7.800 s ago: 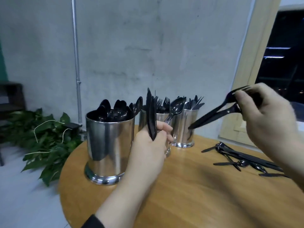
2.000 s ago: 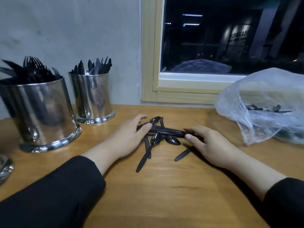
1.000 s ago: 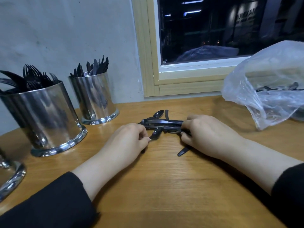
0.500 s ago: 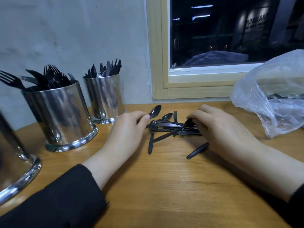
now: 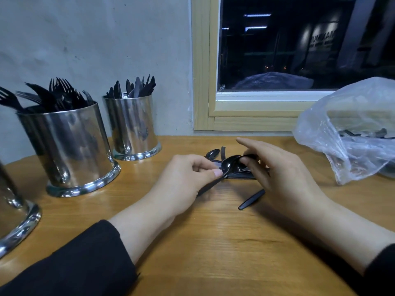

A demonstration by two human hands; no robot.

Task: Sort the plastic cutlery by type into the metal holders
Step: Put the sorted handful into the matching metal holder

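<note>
At the middle of the frame the left hand (image 5: 183,180) pinches a black spoon (image 5: 222,171) by its neck, thumb on top, handle running down and left under the palm. The right hand (image 5: 284,174) curls its fingers round another spoon (image 5: 245,157) just above, over the small pile of loose cutlery (image 5: 239,175) on the wooden table (image 5: 213,242). One more handle (image 5: 251,199) pokes out below the right palm.

The fork holder (image 5: 68,146) stands at mid left, the knife holder (image 5: 133,127) behind it; a third holder (image 5: 15,221) shows only at the left edge, its contents out of view. More cutlery sits in the plastic bag (image 5: 350,129) at right.

The step likely goes best by gathering all the spoons bowl-aligned into one hand, lifting them clear so no knife drags along, then dropping them handle-first into the spoon holder.
</note>
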